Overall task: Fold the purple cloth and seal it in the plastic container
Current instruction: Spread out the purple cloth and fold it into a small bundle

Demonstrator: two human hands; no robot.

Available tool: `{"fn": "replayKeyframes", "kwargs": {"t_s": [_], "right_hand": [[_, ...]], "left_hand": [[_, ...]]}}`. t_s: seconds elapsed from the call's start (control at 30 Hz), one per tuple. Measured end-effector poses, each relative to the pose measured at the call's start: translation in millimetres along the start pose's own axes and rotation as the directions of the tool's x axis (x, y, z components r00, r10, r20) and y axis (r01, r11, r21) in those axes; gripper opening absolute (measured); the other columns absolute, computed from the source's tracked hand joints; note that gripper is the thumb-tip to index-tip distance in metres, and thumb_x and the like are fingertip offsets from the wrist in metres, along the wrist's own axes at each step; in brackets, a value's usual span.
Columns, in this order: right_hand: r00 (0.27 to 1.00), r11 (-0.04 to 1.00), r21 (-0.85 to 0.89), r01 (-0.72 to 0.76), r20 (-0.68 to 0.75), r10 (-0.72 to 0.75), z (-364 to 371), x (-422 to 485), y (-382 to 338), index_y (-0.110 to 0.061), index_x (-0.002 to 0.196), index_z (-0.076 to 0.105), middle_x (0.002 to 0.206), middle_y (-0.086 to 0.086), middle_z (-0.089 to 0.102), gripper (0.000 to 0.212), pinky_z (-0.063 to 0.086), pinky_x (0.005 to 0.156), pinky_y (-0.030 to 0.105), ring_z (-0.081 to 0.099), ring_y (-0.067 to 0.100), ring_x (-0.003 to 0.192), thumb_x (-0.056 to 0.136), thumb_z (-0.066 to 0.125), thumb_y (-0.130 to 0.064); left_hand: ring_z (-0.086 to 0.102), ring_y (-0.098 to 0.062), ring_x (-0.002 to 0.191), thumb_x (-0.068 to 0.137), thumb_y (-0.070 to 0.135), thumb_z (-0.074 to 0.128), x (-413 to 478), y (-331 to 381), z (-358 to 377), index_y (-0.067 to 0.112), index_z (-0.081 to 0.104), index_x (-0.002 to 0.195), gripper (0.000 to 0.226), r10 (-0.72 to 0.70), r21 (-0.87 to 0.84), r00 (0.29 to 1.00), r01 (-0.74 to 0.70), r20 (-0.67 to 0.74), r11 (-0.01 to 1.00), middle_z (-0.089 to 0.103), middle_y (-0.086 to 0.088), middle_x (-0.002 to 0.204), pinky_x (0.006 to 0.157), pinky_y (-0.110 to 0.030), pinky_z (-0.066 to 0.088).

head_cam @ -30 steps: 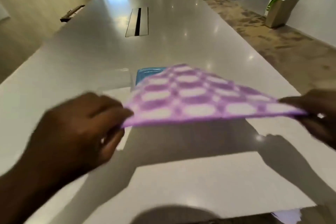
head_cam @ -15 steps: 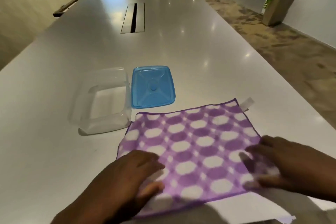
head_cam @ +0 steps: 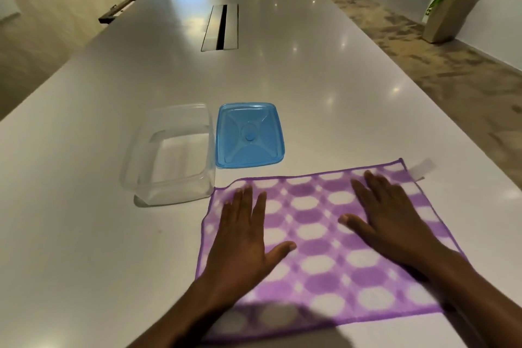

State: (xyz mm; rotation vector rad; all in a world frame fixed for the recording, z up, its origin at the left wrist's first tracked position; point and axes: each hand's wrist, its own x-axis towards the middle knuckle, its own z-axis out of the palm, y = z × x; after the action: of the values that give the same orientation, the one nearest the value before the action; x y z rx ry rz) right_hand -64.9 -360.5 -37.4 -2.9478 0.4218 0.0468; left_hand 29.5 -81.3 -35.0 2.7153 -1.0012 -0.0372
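The purple cloth (head_cam: pixel 319 237), patterned with white ovals, lies spread flat and unfolded on the white table near me. A white tag (head_cam: pixel 422 169) sticks out at its far right corner. My left hand (head_cam: pixel 244 237) rests palm down on the cloth's left half, fingers spread. My right hand (head_cam: pixel 387 220) presses flat on its right half. Just beyond the cloth's far left corner stands the clear plastic container (head_cam: pixel 169 154), uncovered and with nothing inside. Its blue lid (head_cam: pixel 250 135) lies flat on the table right beside it.
The long white table (head_cam: pixel 268 73) stretches away from me, with a recessed cable slot (head_cam: pixel 221 28) along its middle. Its right edge drops to a patterned carpet floor. A potted plant (head_cam: pixel 452 8) stands by the right wall.
The cloth went from held stretched in the air to lying flat on the table. Both hands let go of its edges and slid forward over it, palms down.
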Motion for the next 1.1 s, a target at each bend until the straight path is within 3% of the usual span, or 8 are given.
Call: {"fn": "replayKeyframes", "kwargs": {"t_s": [0.17,0.3,0.37,0.47,0.57,0.87,1.0,1.1], "right_hand": [[0.998,0.998,0.026,-0.056,0.013,0.056,-3,-3,23,-0.034,0.153,0.005,0.164,0.001,0.0,0.095,0.001,0.118,0.043,-0.007,0.015,0.147,0.076,0.006,-0.088],[0.994,0.993,0.048,-0.108,-0.008,0.109,-13,-5,18,-0.024,0.154,0.012,0.164,0.007,0.006,0.1,0.008,0.119,0.048,0.003,0.023,0.15,0.076,0.007,-0.087],[0.999,0.997,0.069,-0.027,-0.029,0.029,-16,-6,6,-0.027,0.154,0.01,0.164,0.005,0.003,0.093,0.007,0.12,0.048,-0.002,0.02,0.15,0.08,0.012,-0.085],[0.994,0.987,0.121,0.104,0.008,-0.106,-14,-4,-14,-0.036,0.153,-0.004,0.162,-0.006,-0.015,0.088,-0.009,0.118,0.038,-0.019,0.009,0.147,0.081,0.012,-0.084],[0.991,0.993,0.04,0.115,0.069,-0.118,-9,2,-13,-0.033,0.153,-0.003,0.161,-0.003,-0.015,0.092,-0.011,0.118,0.037,-0.018,0.013,0.147,0.078,0.008,-0.085],[0.997,0.997,-0.004,-0.08,0.017,0.08,-15,-3,56,-0.033,0.153,0.011,0.163,-0.003,0.007,0.093,0.009,0.119,0.045,0.005,0.018,0.15,0.077,0.005,-0.085],[0.994,0.993,0.048,-0.109,-0.019,0.11,-31,-17,48,-0.018,0.15,0.03,0.16,0.009,0.023,0.092,0.021,0.117,0.046,0.02,0.025,0.147,0.082,0.027,-0.08],[0.992,0.996,0.082,-0.033,-0.122,0.043,-44,-41,43,-0.018,0.134,0.052,0.141,0.009,0.052,0.071,0.042,0.101,0.041,0.049,0.027,0.127,0.083,0.05,-0.067]], "left_hand": [[-0.027,-0.013,0.141,0.068,0.09,0.01,-12,-7,-5,0.028,-0.016,0.147,0.103,-0.093,-0.039,0.994,0.096,0.061,0.995,-0.022,0.002,0.157,0.117,-0.034,-0.011],[-0.018,-0.014,0.145,0.071,0.088,0.006,-14,-8,-11,0.027,-0.009,0.149,0.099,-0.128,-0.035,0.991,0.13,0.046,0.991,-0.016,0.002,0.159,0.119,-0.035,-0.005],[-0.018,-0.014,0.145,0.074,0.086,0.006,-10,-3,-12,0.028,-0.009,0.148,0.095,-0.117,-0.063,0.993,0.117,0.017,0.991,-0.017,0.004,0.159,0.12,-0.035,-0.003],[-0.022,-0.015,0.144,0.077,0.083,0.008,6,4,-12,0.027,-0.011,0.148,0.093,-0.064,-0.05,0.998,0.063,-0.01,0.997,-0.024,0.003,0.156,0.119,-0.034,-0.007],[-0.021,-0.021,0.144,0.072,0.085,0.008,18,4,-8,0.025,-0.006,0.149,0.099,-0.108,-0.012,0.993,0.109,0.044,0.994,-0.021,-0.005,0.157,0.117,-0.036,-0.009],[-0.013,-0.024,0.146,0.062,0.095,0.008,13,-7,-5,0.026,-0.003,0.149,0.112,-0.209,-0.017,0.976,0.211,0.067,0.977,-0.013,-0.008,0.159,0.117,-0.038,-0.003],[-0.011,-0.022,0.147,0.072,0.086,0.012,5,-2,-17,0.025,0.003,0.15,0.099,-0.174,-0.042,0.984,0.175,0.041,0.984,-0.01,-0.007,0.16,0.12,-0.038,0.0],[0.012,-0.021,0.147,0.08,0.076,0.035,-14,-2,-34,0.026,0.028,0.145,0.082,-0.036,-0.076,0.997,0.031,-0.07,0.997,0.017,-0.006,0.159,0.119,-0.039,0.018]]}}
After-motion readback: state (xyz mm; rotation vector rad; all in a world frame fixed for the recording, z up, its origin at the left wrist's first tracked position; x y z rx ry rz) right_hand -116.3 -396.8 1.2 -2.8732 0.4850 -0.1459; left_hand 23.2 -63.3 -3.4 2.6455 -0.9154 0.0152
